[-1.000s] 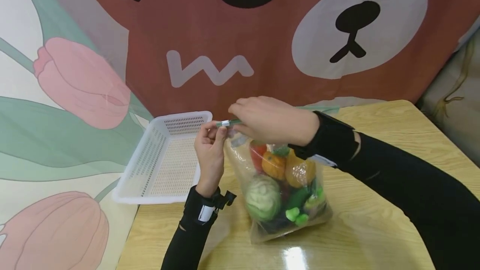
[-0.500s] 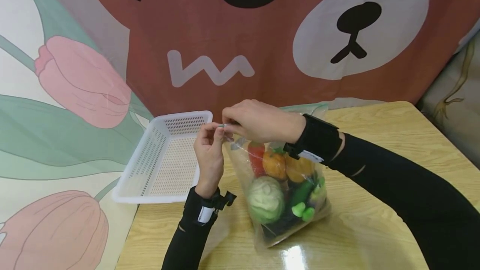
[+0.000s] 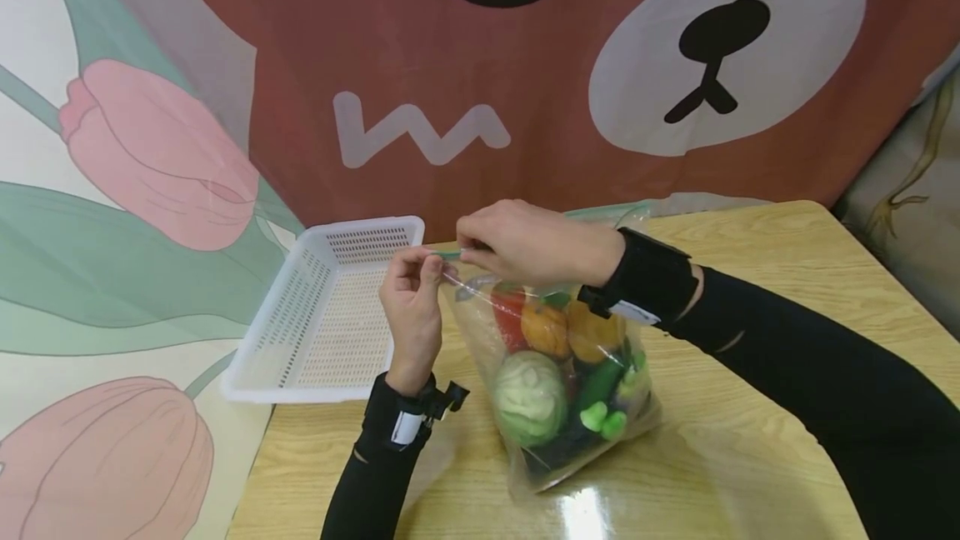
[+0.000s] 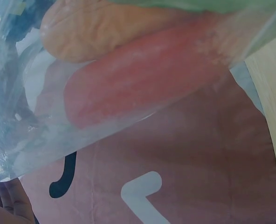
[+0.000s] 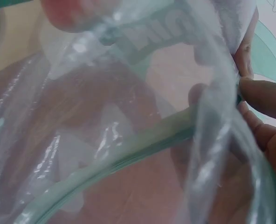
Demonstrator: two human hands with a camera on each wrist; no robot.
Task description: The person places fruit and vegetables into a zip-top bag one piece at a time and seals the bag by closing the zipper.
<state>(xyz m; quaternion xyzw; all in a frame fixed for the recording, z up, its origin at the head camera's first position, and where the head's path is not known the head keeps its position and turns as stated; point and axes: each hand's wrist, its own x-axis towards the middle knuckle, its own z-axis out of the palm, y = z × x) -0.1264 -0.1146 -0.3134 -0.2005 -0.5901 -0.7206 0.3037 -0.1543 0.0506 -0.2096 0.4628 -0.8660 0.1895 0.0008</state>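
Note:
A clear zip bag (image 3: 480,332) with a green zip strip (image 3: 447,255) stands on the table, filled with produce. Inside I see a pale green cabbage (image 3: 529,398), a red piece (image 3: 509,317), orange pieces (image 3: 545,328) and dark green ones (image 3: 602,386). My left hand (image 3: 414,300) pinches the bag's upper left corner between thumb and fingers. Just right of it, my right hand (image 3: 536,242) pinches the zip strip, with a short stretch of green showing between the hands. The left wrist view has the red piece (image 4: 142,79) close up through the plastic.
A white perforated basket (image 3: 300,394) stands to the left, close behind my left hand. The wood-grain table (image 3: 750,373) extends to the right of the bag. A printed cloth with a bear's face (image 3: 420,40) hangs behind the table.
My right hand moved left against the left hand's fingertips, then back slightly right along the strip. The white slider seen earlier is now out of sight. The bag's contents shifted slightly.

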